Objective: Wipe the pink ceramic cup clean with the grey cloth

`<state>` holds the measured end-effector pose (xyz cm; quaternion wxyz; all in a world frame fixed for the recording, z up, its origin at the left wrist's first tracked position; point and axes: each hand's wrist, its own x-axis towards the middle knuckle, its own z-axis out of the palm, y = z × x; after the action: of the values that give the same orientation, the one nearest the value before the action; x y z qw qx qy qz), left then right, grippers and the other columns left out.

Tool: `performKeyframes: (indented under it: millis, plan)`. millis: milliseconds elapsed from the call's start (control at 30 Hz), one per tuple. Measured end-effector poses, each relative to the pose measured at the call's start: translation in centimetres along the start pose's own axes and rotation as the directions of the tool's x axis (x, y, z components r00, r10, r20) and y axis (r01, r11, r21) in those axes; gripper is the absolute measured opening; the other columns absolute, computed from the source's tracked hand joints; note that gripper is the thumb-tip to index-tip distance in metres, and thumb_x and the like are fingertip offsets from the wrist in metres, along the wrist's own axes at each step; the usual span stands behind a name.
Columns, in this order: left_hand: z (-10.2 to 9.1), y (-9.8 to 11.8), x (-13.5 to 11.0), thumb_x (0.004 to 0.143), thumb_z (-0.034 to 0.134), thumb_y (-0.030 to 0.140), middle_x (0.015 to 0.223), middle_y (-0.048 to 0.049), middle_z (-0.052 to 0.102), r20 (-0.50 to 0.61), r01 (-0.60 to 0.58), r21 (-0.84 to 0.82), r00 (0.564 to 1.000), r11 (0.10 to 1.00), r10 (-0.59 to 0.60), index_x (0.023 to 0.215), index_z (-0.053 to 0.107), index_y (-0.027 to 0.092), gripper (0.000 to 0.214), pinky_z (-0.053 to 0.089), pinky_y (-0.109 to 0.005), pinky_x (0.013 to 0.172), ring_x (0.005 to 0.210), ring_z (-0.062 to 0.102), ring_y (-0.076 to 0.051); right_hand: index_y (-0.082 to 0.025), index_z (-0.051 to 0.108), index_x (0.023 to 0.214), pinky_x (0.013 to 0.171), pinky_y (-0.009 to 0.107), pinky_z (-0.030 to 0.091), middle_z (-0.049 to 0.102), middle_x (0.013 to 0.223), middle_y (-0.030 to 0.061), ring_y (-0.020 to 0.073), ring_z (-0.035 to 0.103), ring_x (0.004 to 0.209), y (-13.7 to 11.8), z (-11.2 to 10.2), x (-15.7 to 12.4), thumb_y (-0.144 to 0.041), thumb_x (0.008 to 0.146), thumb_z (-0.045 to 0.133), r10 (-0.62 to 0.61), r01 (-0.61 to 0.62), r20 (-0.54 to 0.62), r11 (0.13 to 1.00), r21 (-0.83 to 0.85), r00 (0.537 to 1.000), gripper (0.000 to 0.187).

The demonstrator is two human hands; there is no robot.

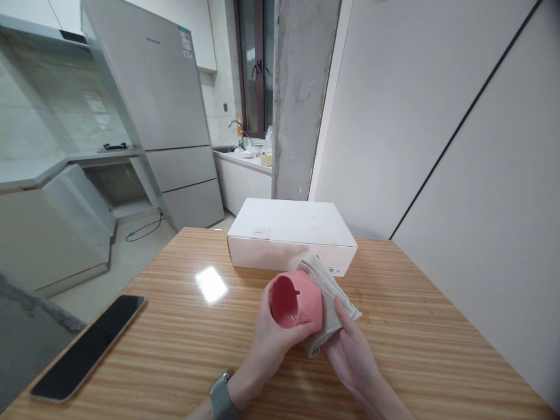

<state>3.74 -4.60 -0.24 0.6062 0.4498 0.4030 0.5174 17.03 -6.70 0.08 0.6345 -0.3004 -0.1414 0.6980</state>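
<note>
My left hand (269, 338) is wrapped round a pink bowl-like cup (294, 300), held tilted so its hollow faces left toward me, just above the wooden table (184, 350). A smartwatch sits on that wrist. My right hand (350, 350) presses a folded beige cloth (326, 286) against the cup's right side, with the thumb lying on top of the cloth. The cloth covers part of the cup's outer wall and hangs below it.
A closed white cardboard box (291, 233) lies on the table just beyond the hands. A dark smartphone (90, 347) rests near the table's left edge. Behind stand a grey fridge (161, 111), a concrete pillar (301, 93), and a sink counter (245, 154).
</note>
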Motion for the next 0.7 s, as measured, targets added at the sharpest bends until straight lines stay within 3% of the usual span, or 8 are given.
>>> performKeyframes:
  millis: [167,300,533,700]
  plan:
    - [-0.3,-0.4,-0.1,0.06,0.087,0.021,0.137,-0.0161,0.052,0.022,-0.017,0.034,1.0,0.999,0.016,0.14,0.036,0.02,0.095,0.039,-0.044,0.109,0.127,0.05,-0.031,-0.024,0.072,0.114,0.11,0.046,0.042,0.072,0.122,0.0059,0.0277,0.054,0.13,0.0,0.2,0.3,-0.049,0.082,0.067,-0.006,0.006,-0.029,1.0,-0.003,1.0,0.041]
    - [-0.5,-0.6,0.0,0.059,0.087,0.02,0.141,-0.015,0.051,0.111,-0.037,-0.012,0.993,0.999,0.038,0.142,0.035,0.022,0.098,0.037,-0.043,0.111,0.13,0.048,-0.031,-0.024,0.074,0.108,0.11,0.046,0.042,0.072,0.122,0.0053,0.0282,0.053,0.131,-0.2,0.1,0.4,-0.051,0.082,0.066,-0.016,0.015,-0.088,1.0,-0.009,0.996,0.038]
    - [-0.7,-0.5,0.6,0.048,0.093,0.027,0.136,-0.0174,0.054,0.026,0.102,-0.094,0.995,0.99,-0.1,0.132,0.049,0.02,0.095,0.048,-0.044,0.097,0.118,0.057,-0.035,-0.026,0.074,0.108,0.112,0.045,0.041,0.072,0.122,0.0035,0.0276,0.05,0.133,0.2,-0.4,0.3,-0.053,0.079,0.069,-0.07,0.067,-0.112,0.997,-0.031,0.991,0.04]
    - [-0.8,-1.8,0.6,0.062,0.087,0.033,0.129,-0.0194,0.06,0.056,0.215,-0.27,0.977,0.939,-0.207,0.124,0.051,0.016,0.074,0.047,-0.045,0.098,0.118,0.058,-0.033,-0.027,0.074,0.108,0.114,0.044,0.039,0.073,0.12,0.0026,0.0268,0.053,0.131,1.2,-1.2,0.5,-0.054,0.073,0.075,-0.135,0.126,-0.159,0.99,-0.063,0.978,0.045]
